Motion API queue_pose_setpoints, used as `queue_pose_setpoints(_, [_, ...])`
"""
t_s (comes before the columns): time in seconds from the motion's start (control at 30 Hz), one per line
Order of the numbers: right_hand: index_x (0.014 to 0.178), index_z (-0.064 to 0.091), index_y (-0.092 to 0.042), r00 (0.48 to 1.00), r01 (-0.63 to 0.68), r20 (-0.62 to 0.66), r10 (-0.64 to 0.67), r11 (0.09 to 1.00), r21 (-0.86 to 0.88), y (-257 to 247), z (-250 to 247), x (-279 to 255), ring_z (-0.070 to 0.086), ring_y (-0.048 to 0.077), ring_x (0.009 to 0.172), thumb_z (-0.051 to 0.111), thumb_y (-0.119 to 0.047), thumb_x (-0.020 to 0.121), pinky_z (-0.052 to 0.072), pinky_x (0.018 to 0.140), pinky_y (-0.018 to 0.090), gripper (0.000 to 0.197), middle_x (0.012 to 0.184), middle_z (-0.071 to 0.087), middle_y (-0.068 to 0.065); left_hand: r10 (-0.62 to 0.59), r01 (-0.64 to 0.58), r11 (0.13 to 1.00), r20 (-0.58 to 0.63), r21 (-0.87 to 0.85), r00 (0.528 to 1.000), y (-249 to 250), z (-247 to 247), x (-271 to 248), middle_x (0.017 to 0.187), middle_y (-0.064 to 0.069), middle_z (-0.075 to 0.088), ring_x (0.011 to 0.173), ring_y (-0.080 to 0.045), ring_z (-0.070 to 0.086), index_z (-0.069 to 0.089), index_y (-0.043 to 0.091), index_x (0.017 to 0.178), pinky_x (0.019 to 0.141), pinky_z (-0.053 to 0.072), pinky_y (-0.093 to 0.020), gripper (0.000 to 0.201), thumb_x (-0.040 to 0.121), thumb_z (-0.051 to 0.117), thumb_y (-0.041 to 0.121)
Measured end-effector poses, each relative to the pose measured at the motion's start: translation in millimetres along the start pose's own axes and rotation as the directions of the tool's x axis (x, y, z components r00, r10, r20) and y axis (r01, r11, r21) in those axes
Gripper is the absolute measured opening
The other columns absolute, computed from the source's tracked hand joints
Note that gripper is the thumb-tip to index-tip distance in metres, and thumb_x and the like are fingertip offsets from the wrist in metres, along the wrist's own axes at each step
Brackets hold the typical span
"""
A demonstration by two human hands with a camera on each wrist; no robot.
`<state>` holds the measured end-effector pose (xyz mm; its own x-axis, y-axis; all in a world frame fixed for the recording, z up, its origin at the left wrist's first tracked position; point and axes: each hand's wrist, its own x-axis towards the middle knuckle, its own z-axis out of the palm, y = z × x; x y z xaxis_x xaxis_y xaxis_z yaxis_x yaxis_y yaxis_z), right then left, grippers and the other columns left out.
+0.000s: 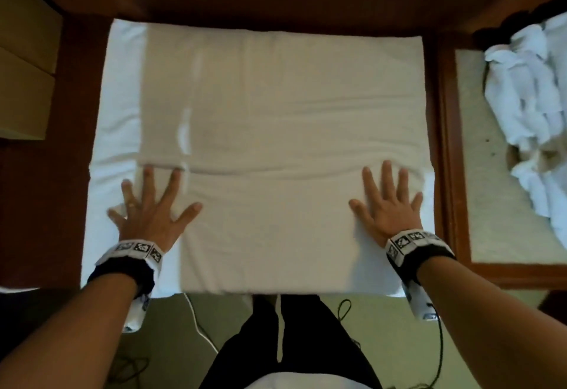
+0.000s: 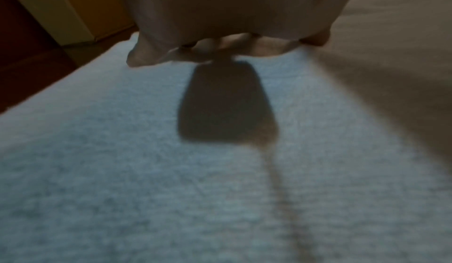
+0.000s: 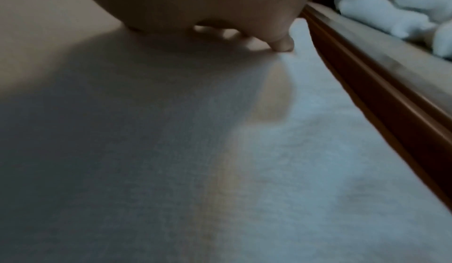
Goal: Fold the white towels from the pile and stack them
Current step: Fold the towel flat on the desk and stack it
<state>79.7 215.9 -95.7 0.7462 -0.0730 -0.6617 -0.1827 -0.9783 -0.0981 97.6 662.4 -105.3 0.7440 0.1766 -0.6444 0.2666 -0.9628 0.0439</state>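
A wooden table [image 1: 445, 143] carries a white towel [image 1: 276, 106] spread flat, reaching from the near edge away from the person; whether its long axis runs that way is hard to judge through the wide lens. The unfolded pile [image 1: 534, 118] sits to the right, nearer the right hand. Both palms press the towel's near end, fingers spread and straight, pinching nothing: left hand [image 1: 152, 207] near the left border, right hand [image 1: 388, 204] near the right. A crease runs side to side just past the fingertips.
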Motion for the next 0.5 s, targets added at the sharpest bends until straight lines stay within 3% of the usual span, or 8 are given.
queue_pose_setpoints(0.17, [0.153, -0.011, -0.046, 0.995, 0.015, -0.098, -0.013, 1.000, 0.018, -10.8, -43.7, 69.4, -0.023, 0.030, 0.148, 0.022, -0.071, 0.094, 0.000, 0.115, 0.069, 0.071, 0.161, -0.027, -0.008, 0.031, -0.030, 0.999, -0.049, 0.027, 0.998, 22.4, -44.0, 66.4, 0.162, 0.014, -0.028, 0.152, -0.037, -0.014, -0.016, 0.067, 0.141, 0.110, 0.009, -0.077, 0.084, 0.077, 0.033, 0.090])
queue_pose_setpoints(0.27, [0.154, -0.007, -0.044, 0.994, 0.007, -0.110, -0.003, 0.999, 0.037, -18.7, -59.4, 87.3, -0.020, 0.031, 0.149, 0.025, -0.069, 0.095, 0.001, 0.115, 0.068, 0.071, 0.162, -0.024, -0.006, 0.049, -0.048, 0.999, -0.039, 0.020, 0.998, 28.3, -58.1, 78.4, 0.164, 0.011, -0.024, 0.152, -0.033, -0.013, -0.012, 0.062, 0.146, 0.112, 0.008, -0.075, 0.087, 0.078, 0.036, 0.088])
queue_pose_setpoints(0.37, [0.155, -0.007, -0.040, 0.993, -0.020, -0.116, 0.024, 0.999, 0.033, -24.2, -46.1, 65.6, -0.022, 0.031, 0.149, 0.021, -0.067, 0.096, 0.000, 0.116, 0.067, 0.071, 0.162, -0.025, 0.000, 0.060, -0.059, 0.998, -0.031, 0.025, 0.998, 24.1, -41.2, 47.7, 0.162, 0.010, -0.029, 0.151, -0.028, -0.021, -0.012, 0.057, 0.149, 0.114, -0.001, -0.071, 0.091, 0.078, 0.034, 0.089])
queue_pose_setpoints(0.5, [0.150, -0.025, -0.039, 0.999, 0.028, -0.018, -0.029, 0.999, -0.026, -25.6, 13.5, -13.8, -0.033, 0.034, 0.143, 0.009, -0.073, 0.093, -0.002, 0.117, 0.066, 0.075, 0.155, -0.041, -0.001, 0.026, -0.026, 0.999, 0.009, -0.032, 1.000, 2.4, 16.2, -18.7, 0.157, 0.010, -0.039, 0.149, -0.031, -0.028, -0.022, 0.061, 0.144, 0.114, -0.006, -0.072, 0.081, 0.080, 0.020, 0.087])
